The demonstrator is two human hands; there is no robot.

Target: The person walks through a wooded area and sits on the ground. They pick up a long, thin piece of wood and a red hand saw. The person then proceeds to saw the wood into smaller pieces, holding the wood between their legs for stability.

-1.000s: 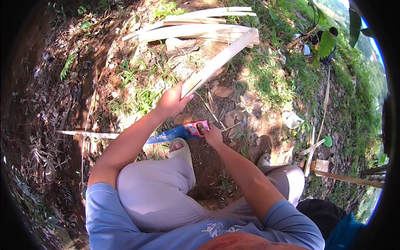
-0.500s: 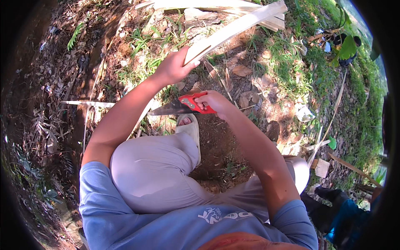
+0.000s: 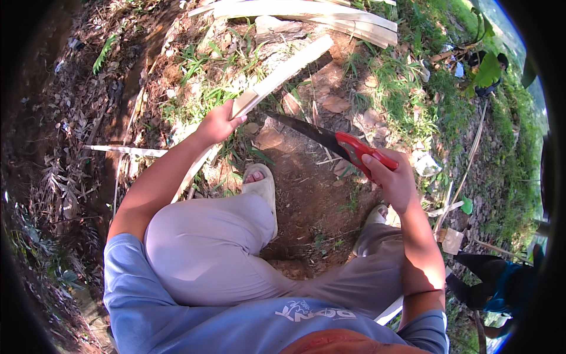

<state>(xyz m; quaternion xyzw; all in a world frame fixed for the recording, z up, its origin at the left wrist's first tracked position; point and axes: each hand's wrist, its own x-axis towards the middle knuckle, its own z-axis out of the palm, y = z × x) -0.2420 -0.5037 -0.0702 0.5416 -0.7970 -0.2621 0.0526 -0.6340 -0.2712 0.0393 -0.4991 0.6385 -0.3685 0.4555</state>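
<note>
A long pale wooden strip (image 3: 289,69) runs up and to the right from my left hand (image 3: 219,123), whose fingers are closed round its near end. The strip slants above the ground. My right hand (image 3: 392,177) grips the red handle of a handsaw (image 3: 321,134) on the right side. The dark blade points left and up, its tip close below the strip but apart from it. Between my hands and legs lies bare brown soil, with my sandalled foot (image 3: 259,183) under the blade's left side.
Several pale wooden strips (image 3: 306,10) lie stacked at the far side, near a rough wood chunk (image 3: 277,26). Grass (image 3: 407,88) and dry leaves cover the ground. A small wooden block (image 3: 452,241) sits at the right. Another person in dark and blue clothing (image 3: 504,283) is at the lower right.
My right hand has swung right with the saw, its blade now pointing up and left. My left hand has come down and left, lowering the strip.
</note>
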